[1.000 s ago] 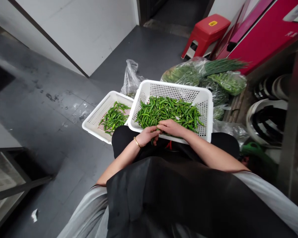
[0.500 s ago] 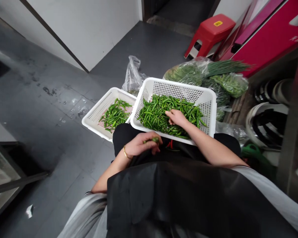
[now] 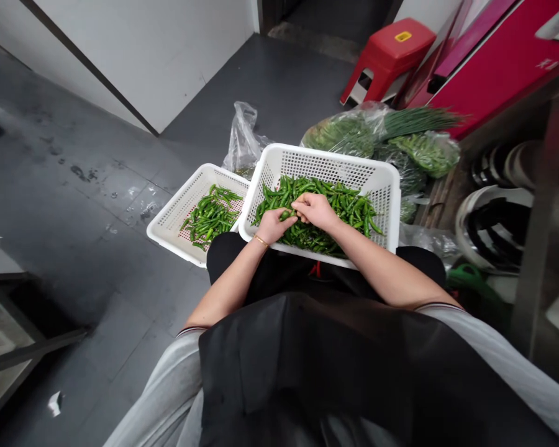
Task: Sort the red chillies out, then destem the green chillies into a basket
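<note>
"What might spill?"
"Peppers (image 3: 347, 202) in the basket (image 3: 328, 166), if the knees (image 3: 226, 251) wobble."
"And the hands?"
"Left hand (image 3: 274, 225) curls round some peppers; right hand (image 3: 317, 211) pinches tight, maybe a stem."

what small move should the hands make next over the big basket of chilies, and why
Probably a short, gentle pull away by the right hand with the left hand held steady: the left is closed around green chilies, and the right's bent fingers meet them there, above the white basket. Exactly what the right pinches is too small to tell.
</note>
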`<state>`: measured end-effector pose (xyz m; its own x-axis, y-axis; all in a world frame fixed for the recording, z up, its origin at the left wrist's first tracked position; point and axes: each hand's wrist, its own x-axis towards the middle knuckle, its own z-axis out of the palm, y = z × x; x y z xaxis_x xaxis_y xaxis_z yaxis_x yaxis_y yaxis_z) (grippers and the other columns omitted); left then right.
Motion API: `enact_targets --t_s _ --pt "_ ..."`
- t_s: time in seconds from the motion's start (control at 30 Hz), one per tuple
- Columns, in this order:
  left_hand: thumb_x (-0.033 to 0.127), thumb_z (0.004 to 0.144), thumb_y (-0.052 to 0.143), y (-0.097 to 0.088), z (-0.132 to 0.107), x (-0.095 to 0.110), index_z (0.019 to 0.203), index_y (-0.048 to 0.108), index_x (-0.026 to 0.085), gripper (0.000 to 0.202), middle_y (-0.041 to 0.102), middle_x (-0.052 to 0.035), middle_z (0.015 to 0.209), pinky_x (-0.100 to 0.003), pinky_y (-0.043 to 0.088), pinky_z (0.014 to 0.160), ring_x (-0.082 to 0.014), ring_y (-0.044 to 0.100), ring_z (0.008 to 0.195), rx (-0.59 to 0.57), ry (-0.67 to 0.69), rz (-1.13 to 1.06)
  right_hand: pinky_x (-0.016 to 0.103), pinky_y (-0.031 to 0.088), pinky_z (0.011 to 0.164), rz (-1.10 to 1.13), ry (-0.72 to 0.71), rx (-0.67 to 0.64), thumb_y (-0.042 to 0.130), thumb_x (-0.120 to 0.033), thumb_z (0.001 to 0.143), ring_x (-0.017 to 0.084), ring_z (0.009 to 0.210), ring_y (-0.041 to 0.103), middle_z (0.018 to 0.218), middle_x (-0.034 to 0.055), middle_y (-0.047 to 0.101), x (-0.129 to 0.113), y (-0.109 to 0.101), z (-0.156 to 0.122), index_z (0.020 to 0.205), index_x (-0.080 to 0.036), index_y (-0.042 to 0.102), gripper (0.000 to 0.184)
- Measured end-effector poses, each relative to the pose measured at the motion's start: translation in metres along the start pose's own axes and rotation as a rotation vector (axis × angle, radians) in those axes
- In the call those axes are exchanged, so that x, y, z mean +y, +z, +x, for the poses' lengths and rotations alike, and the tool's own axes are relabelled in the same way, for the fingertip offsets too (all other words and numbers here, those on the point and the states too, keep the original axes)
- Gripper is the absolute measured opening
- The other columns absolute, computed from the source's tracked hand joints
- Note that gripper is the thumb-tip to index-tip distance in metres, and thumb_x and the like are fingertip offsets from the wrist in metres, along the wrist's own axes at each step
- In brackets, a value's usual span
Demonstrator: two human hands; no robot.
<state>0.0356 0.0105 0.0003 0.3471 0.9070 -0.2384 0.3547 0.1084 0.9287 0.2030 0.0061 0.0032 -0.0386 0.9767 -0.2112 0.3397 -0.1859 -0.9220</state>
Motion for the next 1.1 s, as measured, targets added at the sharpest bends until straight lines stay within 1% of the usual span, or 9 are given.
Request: enact_targets --t_s 0.13,0.27,0.33,0.43,0.53,0.63,0.87,1.0,1.1 --pt "0.024 0.074 0.068 0.008 -0.001 0.015 0.063 0.061 0.015 0.016 0.052 0.003 0.054 -0.023 0.037 0.059 -0.0111 0.048 0.057 -0.036 0.156 0.098 0.019 0.042 0.047 -0.01 -0.066 -0.081 0.064 -0.032 0.08 0.009 0.045 0.052 0.05 -0.004 0.056 -0.012 -0.011 -0.012 0.074 -0.017 0.06 0.017" --pt "0.028 0.074 0.071 -0.002 -0.018 0.03 0.079 0.069 0.016 0.013 0.065 -0.0036 0.077 -0.026 0.043 0.071 -0.0147 0.058 0.073 -0.099 0.295 -0.008 0.023 0.046 0.047 0.165 0.129 -0.128 0.054 -0.039 0.088 0.01 0.043 0.051 0.052 -0.0033 0.054 0.006 -0.014 -0.005 0.07 -0.019 0.051 0.028" --pt "0.035 0.074 0.072 -0.011 -0.025 0.032 0.087 0.07 0.017 0.023 0.064 -0.0035 0.075 -0.026 0.043 0.064 -0.0132 0.056 0.066 -0.104 0.244 -0.163 0.025 0.048 0.053 0.013 0.163 -0.075 0.056 -0.039 0.088 0.011 0.049 0.055 0.057 -0.0017 0.056 0.021 -0.012 -0.002 0.074 -0.018 0.053 0.025" --pt "0.043 0.072 0.07 -0.028 -0.024 0.023 0.078 0.064 0.016 0.028 0.061 -0.0026 0.07 -0.023 0.037 0.05 -0.0097 0.05 0.054 -0.054 0.067 -0.506 0.027 0.049 0.066 -0.535 0.006 -0.053 0.069 -0.037 0.08 0.016 0.072 0.064 0.088 0.0061 0.067 0.038 -0.003 0.0 0.097 -0.018 0.062 0.026" --pt "0.042 0.07 0.067 -0.042 -0.018 0.009 0.067 0.053 0.016 0.03 0.067 -0.008 0.079 -0.021 0.035 0.045 -0.0117 0.057 0.06 -0.073 -0.108 -0.749 0.028 0.047 0.071 -0.919 -0.104 -0.124 0.061 -0.032 0.086 0.021 0.088 0.065 0.109 0.0128 0.065 0.042 0.005 0.003 0.103 -0.018 0.066 0.022" --pt "0.036 0.066 0.067 -0.041 -0.012 0.001 0.07 0.053 0.015 0.025 0.066 -0.0063 0.069 -0.022 0.036 0.042 -0.0126 0.057 0.054 -0.109 -0.217 -0.791 0.028 0.046 0.072 -0.912 -0.12 -0.103 0.055 -0.025 0.088 0.02 0.088 0.065 0.099 0.0119 0.067 0.036 0.001 0.011 0.087 -0.015 0.067 0.015" --pt "0.022 0.057 0.083 0.009 0.006 0.008 0.07 0.058 0.012 0.03 0.051 0.0047 0.047 -0.019 0.028 0.036 -0.0041 0.041 0.036 -0.1 -0.187 -0.527 0.025 0.045 0.056 -0.228 -0.091 -0.002 0.054 -0.031 0.088 0.013 0.051 0.054 0.058 -0.0013 0.058 0.007 -0.012 0.001 0.08 -0.017 0.057 0.016" --pt "0.03 0.056 0.085 0.025 0.006 0.009 0.055 0.05 0.014 0.038 0.046 0.0052 0.041 -0.02 0.025 0.032 -0.0038 0.037 0.031 -0.136 -0.309 -0.542 0.029 0.047 0.069 -0.585 -0.277 0.142 0.049 -0.027 0.091 0.02 0.077 0.062 0.094 0.0117 0.066 0.001 -0.007 -0.017 0.089 -0.015 0.061 0.017" --pt "0.029 0.055 0.084 0.016 -0.001 0.003 0.059 0.053 0.014 0.035 0.046 0.0057 0.04 -0.02 0.023 0.031 -0.0044 0.036 0.03 -0.128 -0.368 -0.573 0.031 0.047 0.074 -0.884 -0.182 0.09 0.045 -0.033 0.095 0.024 0.09 0.064 0.115 0.0168 0.063 0.006 -0.003 -0.015 0.104 -0.014 0.063 0.028"
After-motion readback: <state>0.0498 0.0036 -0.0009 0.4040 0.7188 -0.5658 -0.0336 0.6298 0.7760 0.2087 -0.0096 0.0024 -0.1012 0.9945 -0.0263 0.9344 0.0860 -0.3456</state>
